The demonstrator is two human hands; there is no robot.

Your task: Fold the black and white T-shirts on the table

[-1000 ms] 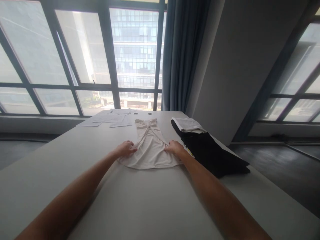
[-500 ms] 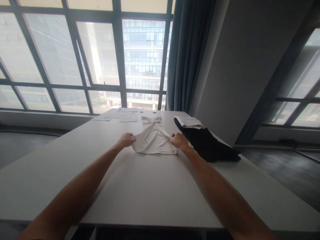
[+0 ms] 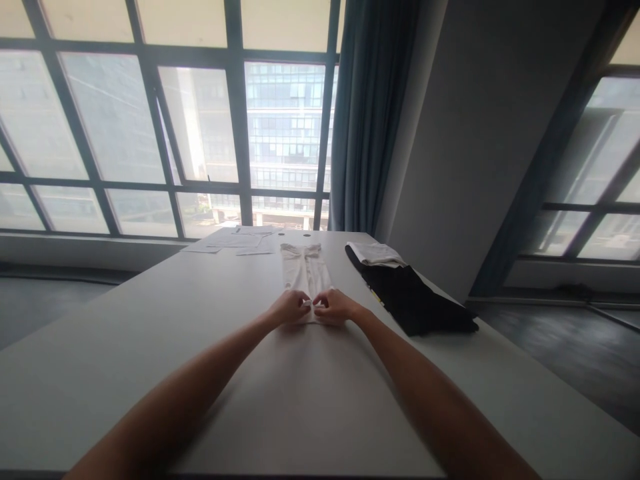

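A white garment (image 3: 307,267), perhaps a shirt, lies on the white table in front of me, its two sides folded inward so they meet along the middle. My left hand (image 3: 291,307) is closed on the left side's edge near the garment's close end. Facing it, my right hand (image 3: 334,305) pinches the edge of the right side. Only a narrow gap separates the fingertips of the two hands. Both hands cover part of the garment's near end.
Right of the garment lies a folded black cloth (image 3: 420,303), with a folded white cloth (image 3: 375,254) at its far end. Several paper sheets (image 3: 235,241) rest at the far left of the table (image 3: 150,353). Beyond stand windows and a blue curtain (image 3: 360,133).
Both hands have moved inward from the garment's outer sides to its middle, bringing the side edges together. The garment is now narrower. The view has tilted slightly upward.
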